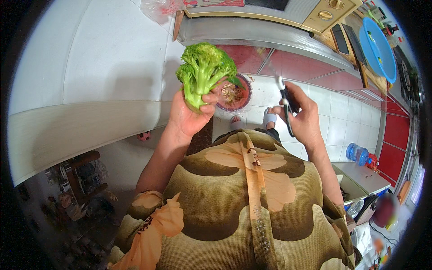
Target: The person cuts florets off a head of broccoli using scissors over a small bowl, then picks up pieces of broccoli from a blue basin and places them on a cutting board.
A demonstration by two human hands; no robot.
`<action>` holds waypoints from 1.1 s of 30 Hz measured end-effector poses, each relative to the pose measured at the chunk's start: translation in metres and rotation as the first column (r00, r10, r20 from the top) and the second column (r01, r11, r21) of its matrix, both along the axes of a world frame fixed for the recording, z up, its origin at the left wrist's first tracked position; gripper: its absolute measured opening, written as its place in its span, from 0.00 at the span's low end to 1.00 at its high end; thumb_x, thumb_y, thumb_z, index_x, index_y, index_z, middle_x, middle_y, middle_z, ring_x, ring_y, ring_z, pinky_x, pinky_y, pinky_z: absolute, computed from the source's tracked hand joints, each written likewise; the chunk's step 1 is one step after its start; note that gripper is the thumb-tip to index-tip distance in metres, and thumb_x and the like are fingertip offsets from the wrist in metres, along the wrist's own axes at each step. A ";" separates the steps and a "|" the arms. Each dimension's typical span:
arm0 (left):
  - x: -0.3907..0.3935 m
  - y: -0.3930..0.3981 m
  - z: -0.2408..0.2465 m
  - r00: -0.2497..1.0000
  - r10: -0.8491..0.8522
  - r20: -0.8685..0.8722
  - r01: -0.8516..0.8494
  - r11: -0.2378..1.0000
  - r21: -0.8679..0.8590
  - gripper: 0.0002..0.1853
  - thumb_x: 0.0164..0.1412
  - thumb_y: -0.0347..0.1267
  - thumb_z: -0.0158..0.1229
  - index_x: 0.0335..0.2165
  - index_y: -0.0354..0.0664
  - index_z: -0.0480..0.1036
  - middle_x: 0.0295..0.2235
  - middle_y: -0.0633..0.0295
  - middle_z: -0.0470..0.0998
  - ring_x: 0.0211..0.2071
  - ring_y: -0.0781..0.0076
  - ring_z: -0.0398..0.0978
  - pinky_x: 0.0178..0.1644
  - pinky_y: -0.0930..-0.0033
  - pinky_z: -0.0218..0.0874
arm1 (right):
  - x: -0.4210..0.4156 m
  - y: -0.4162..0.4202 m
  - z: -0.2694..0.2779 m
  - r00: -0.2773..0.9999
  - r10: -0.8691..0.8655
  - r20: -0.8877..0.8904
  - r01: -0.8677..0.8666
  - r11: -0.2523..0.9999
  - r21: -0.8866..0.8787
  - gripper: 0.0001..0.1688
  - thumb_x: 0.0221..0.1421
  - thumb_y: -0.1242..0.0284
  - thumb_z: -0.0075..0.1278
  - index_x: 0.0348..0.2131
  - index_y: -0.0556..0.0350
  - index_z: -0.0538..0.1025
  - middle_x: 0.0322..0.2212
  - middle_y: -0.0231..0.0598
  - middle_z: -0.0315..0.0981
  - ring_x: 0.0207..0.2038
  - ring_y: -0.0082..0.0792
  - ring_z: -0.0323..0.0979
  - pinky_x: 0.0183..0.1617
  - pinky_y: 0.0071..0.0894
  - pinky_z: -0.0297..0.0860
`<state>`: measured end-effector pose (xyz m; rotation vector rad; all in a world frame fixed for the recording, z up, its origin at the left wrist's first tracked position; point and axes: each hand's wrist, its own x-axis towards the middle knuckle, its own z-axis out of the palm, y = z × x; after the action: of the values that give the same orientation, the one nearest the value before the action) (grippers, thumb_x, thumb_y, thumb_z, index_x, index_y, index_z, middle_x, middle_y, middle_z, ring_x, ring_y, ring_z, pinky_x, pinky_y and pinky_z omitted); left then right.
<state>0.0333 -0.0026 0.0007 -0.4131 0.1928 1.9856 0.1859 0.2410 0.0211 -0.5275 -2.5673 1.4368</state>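
Observation:
My left hand (189, 114) grips a head of green broccoli (211, 65) by its thick stem, with the florets pointing up and away from me. In my right hand (305, 109) is a pair of kitchen scissors (282, 88) with black and white handles. Their blades point toward the counter and are blurred, so I cannot tell whether they are parted. The scissors are apart from the broccoli, to its right. Below and behind the broccoli, a lined waste bin (250, 90) on the floor holds plant scraps.
A metal-edged counter (243, 32) with red cabinet doors (293, 64) runs ahead. On it are a gold-trimmed oven (310, 15), a phone (340, 39), a dark blade (355, 44) and a blue basin (379, 55) with green bits. A white wall (111, 50) rises left. A water jug (357, 153) stands right.

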 end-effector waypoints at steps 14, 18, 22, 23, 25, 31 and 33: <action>0.020 0.001 -0.001 0.891 -0.268 -0.367 0.180 0.950 -0.256 0.27 0.66 0.49 0.37 0.51 0.42 0.66 0.40 0.57 0.75 0.30 0.65 0.74 0.27 0.62 0.71 | -0.057 -0.021 0.013 0.950 0.178 -0.256 -0.279 0.853 -0.441 0.49 0.37 0.78 0.69 0.57 0.48 0.60 0.44 0.32 0.68 0.46 0.24 0.65 0.48 0.26 0.68; 0.020 0.002 0.011 0.879 -0.275 -0.390 0.141 0.930 -0.339 0.29 0.68 0.51 0.34 0.53 0.41 0.65 0.43 0.54 0.75 0.37 0.61 0.77 0.35 0.59 0.73 | -0.059 -0.016 0.000 0.962 0.150 -0.228 -0.251 0.813 -0.526 0.52 0.38 0.78 0.68 0.59 0.49 0.57 0.45 0.35 0.67 0.47 0.29 0.67 0.45 0.28 0.74; 0.030 0.012 0.035 0.825 -0.324 -0.463 0.071 0.872 -0.484 0.36 0.66 0.59 0.33 0.55 0.42 0.62 0.46 0.53 0.74 0.41 0.62 0.76 0.42 0.60 0.71 | -0.061 -0.014 -0.021 0.964 0.093 -0.250 -0.237 0.726 -0.645 0.52 0.39 0.78 0.67 0.60 0.49 0.56 0.46 0.38 0.66 0.46 0.31 0.68 0.38 0.29 0.78; 0.031 0.010 0.035 0.815 -0.316 -0.486 0.074 0.888 -0.453 0.34 0.66 0.57 0.36 0.55 0.42 0.62 0.46 0.53 0.74 0.41 0.62 0.76 0.42 0.60 0.71 | -0.061 -0.014 -0.024 0.965 0.091 -0.246 -0.236 0.711 -0.663 0.52 0.39 0.78 0.67 0.60 0.49 0.56 0.47 0.38 0.65 0.46 0.32 0.69 0.37 0.31 0.79; 0.033 0.002 0.035 0.794 -0.302 -0.527 0.081 0.912 -0.402 0.30 0.66 0.53 0.41 0.54 0.41 0.63 0.46 0.53 0.74 0.41 0.63 0.76 0.43 0.61 0.71 | -0.059 -0.013 -0.029 0.968 0.079 -0.240 -0.229 0.674 -0.702 0.52 0.40 0.78 0.66 0.61 0.50 0.55 0.47 0.39 0.65 0.45 0.33 0.70 0.35 0.33 0.79; 0.027 0.000 0.037 0.454 -0.583 -0.674 -0.115 0.712 -0.693 0.17 0.59 0.35 0.59 0.45 0.39 0.72 0.38 0.55 0.78 0.36 0.66 0.78 0.39 0.67 0.69 | -0.056 -0.019 -0.032 0.977 0.032 -0.210 -0.192 0.558 -0.808 0.53 0.40 0.78 0.65 0.61 0.50 0.54 0.48 0.38 0.64 0.45 0.31 0.70 0.41 0.30 0.76; 0.026 0.007 0.047 0.141 -0.732 -0.667 -0.412 0.569 -0.712 0.15 0.56 0.35 0.61 0.40 0.38 0.74 0.34 0.55 0.79 0.31 0.65 0.78 0.36 0.66 0.69 | -0.056 -0.017 -0.032 0.975 0.035 -0.217 -0.197 0.582 -0.789 0.54 0.40 0.78 0.65 0.61 0.50 0.53 0.49 0.39 0.64 0.46 0.31 0.70 0.46 0.29 0.74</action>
<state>0.0592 0.0046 0.0473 0.5423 2.0659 1.3600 0.1297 0.2242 -0.0105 -0.2808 -1.6788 2.5618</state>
